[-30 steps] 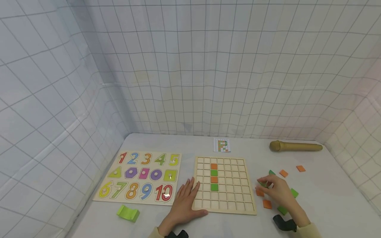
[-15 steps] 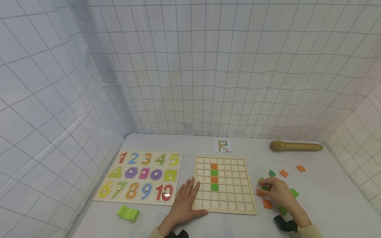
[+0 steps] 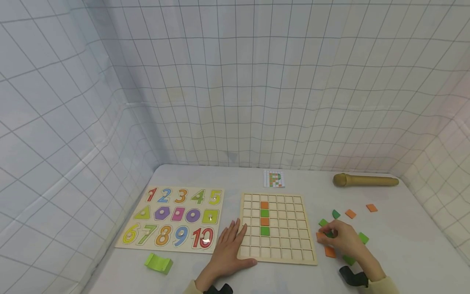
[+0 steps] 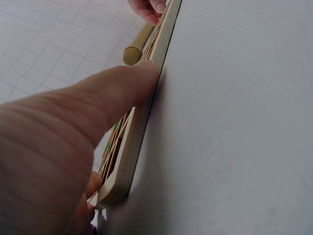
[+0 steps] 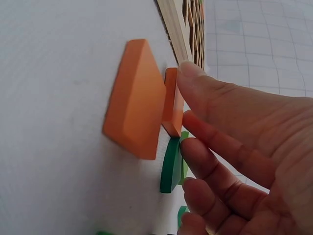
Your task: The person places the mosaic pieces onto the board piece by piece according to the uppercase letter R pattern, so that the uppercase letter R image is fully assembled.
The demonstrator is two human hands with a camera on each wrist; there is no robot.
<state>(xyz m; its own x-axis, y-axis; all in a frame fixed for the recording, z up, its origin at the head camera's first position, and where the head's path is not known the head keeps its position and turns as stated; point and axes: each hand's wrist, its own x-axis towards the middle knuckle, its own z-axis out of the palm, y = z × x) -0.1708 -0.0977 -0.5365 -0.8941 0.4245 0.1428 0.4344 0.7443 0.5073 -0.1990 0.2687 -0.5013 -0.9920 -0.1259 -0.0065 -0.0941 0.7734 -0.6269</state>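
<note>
White cloth with thin dark grid lines (image 3: 242, 102) is hung behind a white tabletop (image 3: 290, 281). At lower centre of the frame, a square pale wooden grid board (image 3: 290, 233) is touched at its left corner by the spread left hand (image 3: 228, 253), a good placing against sliding. Toward the lower right, just beside the board, a flat orange square tile (image 5: 171, 105) is held in a narrow pinch by the right hand (image 3: 346, 239); whether it is lifted cannot be told. Opposite edges are best gripped, with the second orange square tile (image 5: 137, 100) and dark green curved piece (image 5: 170, 169) left undisturbed.
</note>
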